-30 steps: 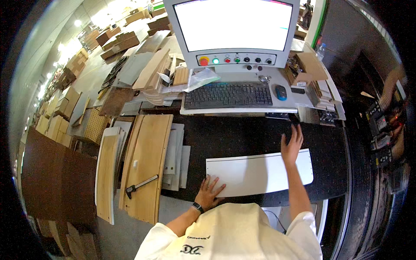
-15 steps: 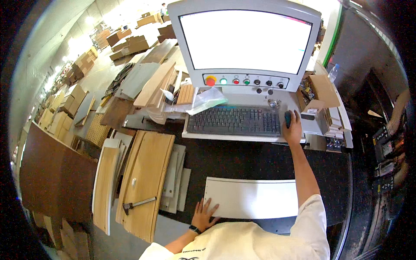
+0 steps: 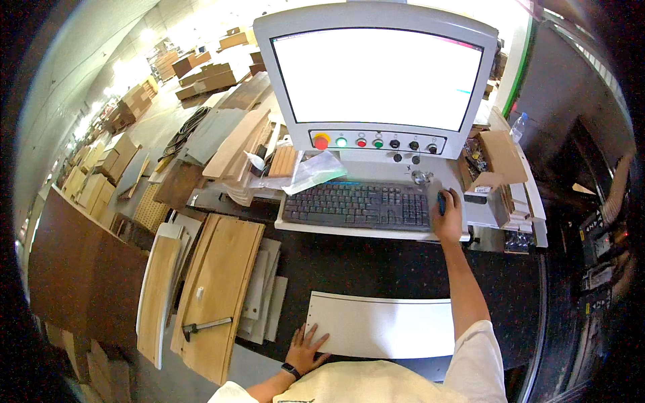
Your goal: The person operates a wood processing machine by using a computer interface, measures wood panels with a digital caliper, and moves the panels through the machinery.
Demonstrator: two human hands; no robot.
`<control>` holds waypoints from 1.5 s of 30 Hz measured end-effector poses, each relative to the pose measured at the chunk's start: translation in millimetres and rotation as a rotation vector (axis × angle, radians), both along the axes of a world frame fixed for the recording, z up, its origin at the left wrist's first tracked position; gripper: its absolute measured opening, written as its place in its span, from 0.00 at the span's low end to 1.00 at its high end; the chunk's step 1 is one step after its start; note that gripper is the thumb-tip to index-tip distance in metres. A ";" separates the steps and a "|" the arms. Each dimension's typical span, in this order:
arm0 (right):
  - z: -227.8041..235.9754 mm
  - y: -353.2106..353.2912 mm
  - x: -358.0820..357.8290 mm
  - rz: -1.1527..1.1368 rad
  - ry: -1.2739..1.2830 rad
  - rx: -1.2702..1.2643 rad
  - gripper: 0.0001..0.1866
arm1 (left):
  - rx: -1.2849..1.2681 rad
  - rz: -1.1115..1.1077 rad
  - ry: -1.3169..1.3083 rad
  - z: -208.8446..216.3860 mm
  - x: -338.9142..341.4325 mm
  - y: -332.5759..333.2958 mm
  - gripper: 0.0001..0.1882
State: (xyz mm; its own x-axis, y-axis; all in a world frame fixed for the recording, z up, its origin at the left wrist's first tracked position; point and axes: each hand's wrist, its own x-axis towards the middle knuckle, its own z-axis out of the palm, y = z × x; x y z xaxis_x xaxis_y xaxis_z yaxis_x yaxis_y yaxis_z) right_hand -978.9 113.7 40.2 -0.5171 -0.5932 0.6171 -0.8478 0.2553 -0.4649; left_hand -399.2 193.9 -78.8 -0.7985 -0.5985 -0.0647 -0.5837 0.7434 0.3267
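Note:
My right hand [image 3: 449,216] is closed around a dark computer mouse [image 3: 441,200], just right of the black keyboard [image 3: 356,204] on a light shelf. My left hand [image 3: 306,349] lies flat with its fingers spread, the fingertips at the lower left corner of a white panel [image 3: 379,326]. That panel has a slightly curved outline and small holes along its left end, and it rests on a black surface. Above the keyboard stands a grey-framed monitor [image 3: 376,77], its screen washed out to white, with a row of buttons beneath it.
Wood-coloured boards [image 3: 218,295] lie to the left, with a caliper [image 3: 207,327] on top. Grey panels [image 3: 259,295] are stacked beside them. A clear plastic bag [image 3: 317,169] touches the keyboard's far edge. An open cardboard box [image 3: 500,158] of small parts and a bottle [image 3: 518,127] stand at the right.
The whole scene sits a little lower and further left in the picture, as the view has shifted. My right hand stays on the mouse and my left hand stays by the panel's corner.

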 end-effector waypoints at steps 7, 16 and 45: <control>2.4 -1.1 5.0 -0.115 -0.038 0.007 0.23 | 0.007 0.212 0.340 50.0 -54.6 -13.7 0.27; -1.5 1.7 -0.4 -0.090 -0.018 0.022 0.24 | 0.784 -0.273 1.303 313.2 -167.9 -71.1 0.22; -8.3 1.6 -5.9 -0.156 -0.021 0.027 0.25 | 0.870 -0.698 1.457 350.9 -196.5 -76.2 0.33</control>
